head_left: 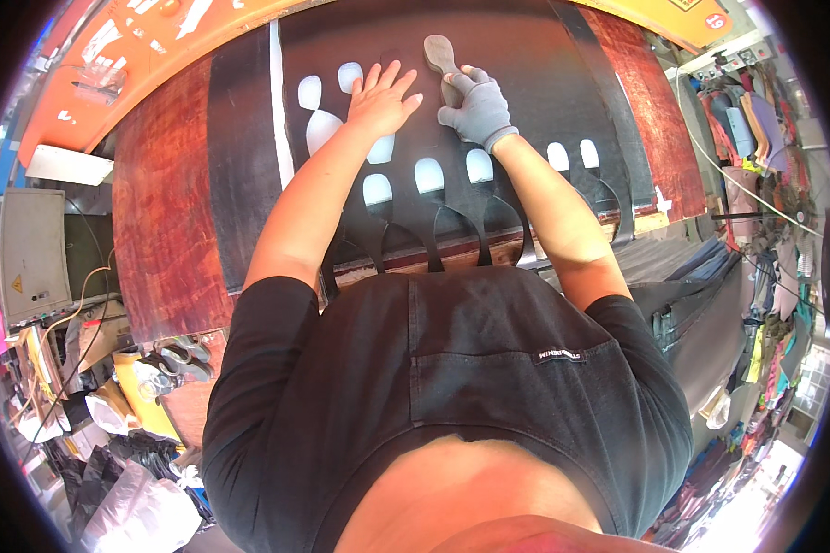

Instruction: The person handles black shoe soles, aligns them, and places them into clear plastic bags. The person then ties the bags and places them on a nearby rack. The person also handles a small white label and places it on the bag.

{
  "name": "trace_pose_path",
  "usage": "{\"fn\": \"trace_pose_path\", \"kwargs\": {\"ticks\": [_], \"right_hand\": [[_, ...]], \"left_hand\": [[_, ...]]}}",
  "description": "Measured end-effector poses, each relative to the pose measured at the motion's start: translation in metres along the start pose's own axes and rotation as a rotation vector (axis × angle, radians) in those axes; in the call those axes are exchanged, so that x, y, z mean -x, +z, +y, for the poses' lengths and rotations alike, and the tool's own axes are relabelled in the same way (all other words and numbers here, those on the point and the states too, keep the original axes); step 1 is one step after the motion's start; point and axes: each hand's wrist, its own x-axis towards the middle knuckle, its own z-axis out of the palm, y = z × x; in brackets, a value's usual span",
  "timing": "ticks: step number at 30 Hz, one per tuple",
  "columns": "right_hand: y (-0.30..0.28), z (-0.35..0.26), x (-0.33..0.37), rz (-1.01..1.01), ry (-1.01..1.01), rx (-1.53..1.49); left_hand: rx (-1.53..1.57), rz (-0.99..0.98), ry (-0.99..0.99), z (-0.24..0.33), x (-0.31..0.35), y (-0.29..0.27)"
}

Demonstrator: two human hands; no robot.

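Note:
A large black rubber sheet (516, 83) lies across a reddish wooden table (166, 221). Several sole-shaped holes are cut out of it along the near side. My bare left hand (383, 97) presses flat on the sheet, fingers spread. My right hand (478, 111), in a grey glove, is closed around the lower part of a grey sole-shaped template (438, 53) that rests on the sheet just right of my left hand. What the glove holds beneath the template is hidden.
An orange board (157, 46) lies beyond the table. A grey box (32, 249), cables and plastic bags (129, 498) crowd the floor at the left. Shoes and hanging goods (756, 120) fill the right side. A white strip (277, 111) runs along the sheet's left part.

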Motion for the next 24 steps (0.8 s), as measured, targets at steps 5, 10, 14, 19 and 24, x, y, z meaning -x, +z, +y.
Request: {"fn": "trace_pose_path", "kwargs": {"ticks": [5, 10, 14, 19, 24], "right_hand": [[0.0, -0.003, -0.002, -0.007, -0.008, 0.042], [-0.005, -0.003, -0.004, -0.023, -0.035, 0.064], [-0.004, 0.0, -0.007, -0.04, -0.067, 0.072], [-0.027, 0.025, 0.009, 0.143, 0.011, -0.236], [-0.079, 0.067, 0.114, 0.235, 0.043, -0.136]], "left_hand": [[-0.026, 0.014, -0.002, -0.002, -0.002, 0.002], [-0.042, 0.017, 0.001, -0.005, -0.004, 0.002], [-0.064, 0.044, 0.011, -0.006, -0.006, 0.001], [0.058, 0.169, 0.02, -0.008, 0.003, -0.003], [0.058, 0.377, 0.247, -0.034, 0.099, -0.023]]}}
